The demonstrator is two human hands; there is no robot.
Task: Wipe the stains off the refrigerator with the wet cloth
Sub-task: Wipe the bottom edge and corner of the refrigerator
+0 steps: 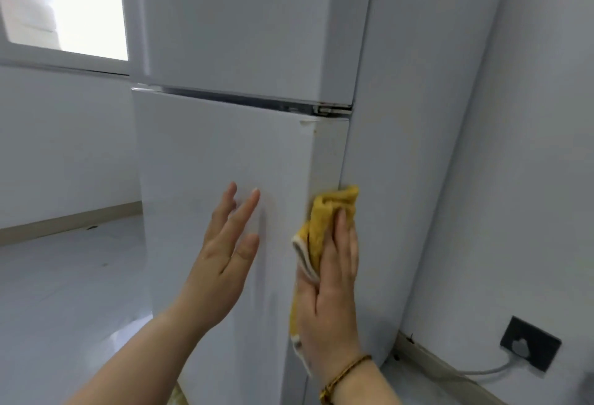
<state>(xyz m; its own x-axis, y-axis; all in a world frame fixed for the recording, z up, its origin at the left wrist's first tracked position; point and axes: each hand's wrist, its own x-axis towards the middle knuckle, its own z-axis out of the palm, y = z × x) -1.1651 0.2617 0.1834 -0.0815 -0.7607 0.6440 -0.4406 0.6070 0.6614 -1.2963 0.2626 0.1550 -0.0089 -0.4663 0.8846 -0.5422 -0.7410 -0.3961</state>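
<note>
A white two-door refrigerator fills the middle of the view. My left hand lies flat on the front of the lower door with its fingers straight. My right hand presses a yellow cloth with a white edge against the right edge of the lower door, its fingers straight over the cloth. Small brownish marks show near the top right corner of the lower door, by the hinge.
A white wall stands close on the right, with a dark wall socket and a plugged cable low down. A window is at the upper left. Pale glossy floor spreads to the left.
</note>
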